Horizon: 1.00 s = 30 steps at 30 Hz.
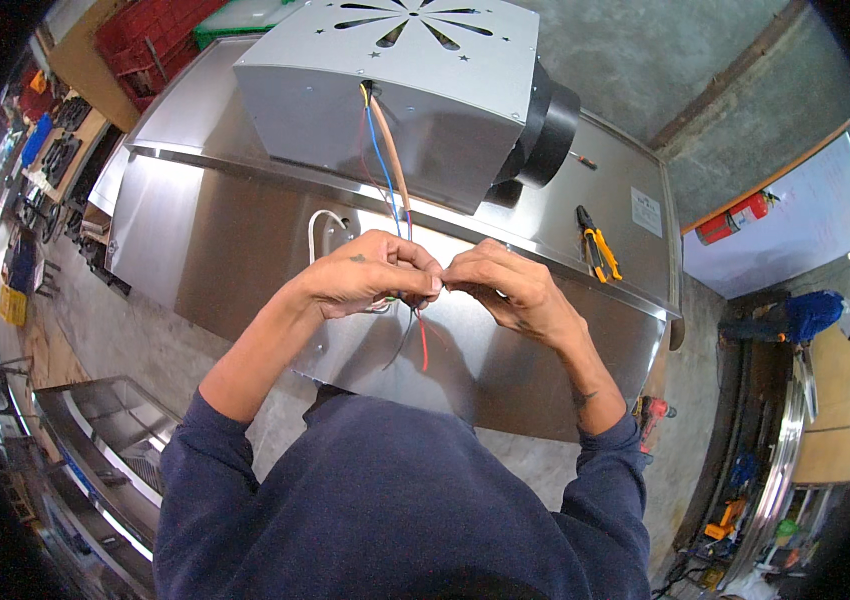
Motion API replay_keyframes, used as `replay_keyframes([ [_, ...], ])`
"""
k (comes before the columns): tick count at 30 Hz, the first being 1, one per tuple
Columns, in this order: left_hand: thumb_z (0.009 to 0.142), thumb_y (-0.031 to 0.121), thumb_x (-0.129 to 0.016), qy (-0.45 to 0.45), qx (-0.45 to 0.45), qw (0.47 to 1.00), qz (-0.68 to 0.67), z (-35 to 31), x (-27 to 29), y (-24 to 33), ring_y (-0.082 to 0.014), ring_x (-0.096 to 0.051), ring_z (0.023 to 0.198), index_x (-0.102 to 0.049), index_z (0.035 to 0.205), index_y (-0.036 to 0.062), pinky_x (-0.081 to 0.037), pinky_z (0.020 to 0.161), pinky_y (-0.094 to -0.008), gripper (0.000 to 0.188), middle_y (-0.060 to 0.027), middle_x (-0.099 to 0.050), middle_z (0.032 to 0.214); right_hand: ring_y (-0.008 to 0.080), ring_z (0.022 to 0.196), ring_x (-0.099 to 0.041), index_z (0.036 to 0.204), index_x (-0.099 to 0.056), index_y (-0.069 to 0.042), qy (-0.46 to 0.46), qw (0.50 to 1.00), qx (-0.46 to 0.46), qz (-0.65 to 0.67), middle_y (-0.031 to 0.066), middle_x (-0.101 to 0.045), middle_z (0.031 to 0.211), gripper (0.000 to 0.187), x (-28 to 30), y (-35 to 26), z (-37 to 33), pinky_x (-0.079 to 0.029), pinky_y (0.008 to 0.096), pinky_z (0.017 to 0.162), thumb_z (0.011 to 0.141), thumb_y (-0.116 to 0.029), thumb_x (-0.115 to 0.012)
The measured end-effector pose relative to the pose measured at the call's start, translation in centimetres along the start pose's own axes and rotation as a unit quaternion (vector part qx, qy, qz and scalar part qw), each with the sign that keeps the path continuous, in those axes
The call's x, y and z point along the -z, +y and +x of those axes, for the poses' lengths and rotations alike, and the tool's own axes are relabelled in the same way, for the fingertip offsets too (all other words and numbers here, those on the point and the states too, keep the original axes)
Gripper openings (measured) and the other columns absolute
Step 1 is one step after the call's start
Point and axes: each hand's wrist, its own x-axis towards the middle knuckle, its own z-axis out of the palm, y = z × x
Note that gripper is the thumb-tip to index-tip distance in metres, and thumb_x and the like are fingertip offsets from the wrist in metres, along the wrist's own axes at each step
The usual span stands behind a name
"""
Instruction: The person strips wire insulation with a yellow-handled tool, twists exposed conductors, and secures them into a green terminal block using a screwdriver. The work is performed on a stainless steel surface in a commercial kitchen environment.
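Wires (423,340) part. hidden bhd L hand (375,273), metal box (450,105) cut off @ top

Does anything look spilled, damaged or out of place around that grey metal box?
Nothing stands out: no spill or obvious damage shows on the grey metal box or steel panel. The red wire hangs with its lower end free below the left hand, which seems ordinary mid-handling.

A workshop — pliers (593,243), sheet-metal casing (385,125), probably a red drill (654,414).
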Motion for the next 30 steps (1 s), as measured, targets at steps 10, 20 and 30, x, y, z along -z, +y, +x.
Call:
replay_keyframes([
  [10,0.097,0.014,-0.080,0.120,-0.067,0.968,0.211,-0.5,-2.9,-0.8,-0.0127,-0.069,0.086,-0.075,0.112,-0.0066,-0.056,0.080,-0.0279,0.026,-0.0094,-0.076,0.096,0.0232,0.093,-0.070,0.114,-0.070,-0.001,-0.070,0.981,-0.170,0.069,0.0106,-0.071,0.103,0.023,0.7,0.6,-0.4,-0.056,0.0357,0.081,0.100,-0.018,-0.078],
  [20,0.098,0.010,-0.077,0.258,-0.391,0.759,0.452,1.2,-4.0,-7.4,-0.0143,-0.072,0.092,-0.071,0.114,-0.0060,-0.057,0.083,-0.0329,0.024,-0.0112,-0.077,0.105,0.0057,0.076,-0.055,0.102,-0.068,-0.008,0.081,0.701,-0.432,0.561,-0.0030,-0.063,0.088,0.016,-4.1,1.9,-2.6,-0.046,0.0216,0.069,0.108,-0.022,-0.065],
  [30,0.101,0.017,-0.080,0.179,-0.127,0.961,0.168,0.1,-2.1,-4.1,-0.0096,-0.067,0.094,-0.074,0.117,-0.0024,-0.055,0.085,-0.0272,0.026,-0.0051,-0.074,0.103,0.0290,0.099,-0.068,0.125,-0.066,-0.001,0.141,0.985,-0.041,-0.087,0.0139,-0.068,0.110,0.032,-3.3,1.8,-2.9,-0.058,0.0390,0.085,0.097,-0.006,-0.079],
])
